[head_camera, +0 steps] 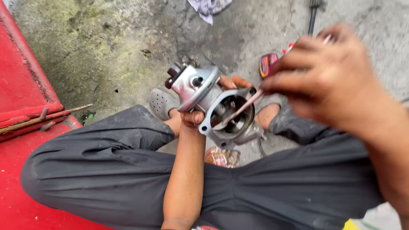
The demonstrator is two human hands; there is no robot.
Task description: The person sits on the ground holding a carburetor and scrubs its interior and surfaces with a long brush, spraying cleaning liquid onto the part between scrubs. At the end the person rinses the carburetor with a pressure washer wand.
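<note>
Metal engine part (217, 108) sits mid-frame, clamped in your left hand (194, 117), its round opening facing you. Your right hand (328, 79), upper right, has fingers pinched on a thin tool (238, 111) slanting down-left into that opening.

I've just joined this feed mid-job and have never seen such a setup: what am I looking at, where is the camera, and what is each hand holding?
There is one picture, taken from a camera on the person's head, looking down at their lap as they squat on concrete ground. The left hand has its grip on a metal engine part with a round opening. The right hand, blurred, holds a thin metal tool whose tip reaches into that opening. A red surface lies at the left, a rag at the top, and a small red object behind the part.
</note>
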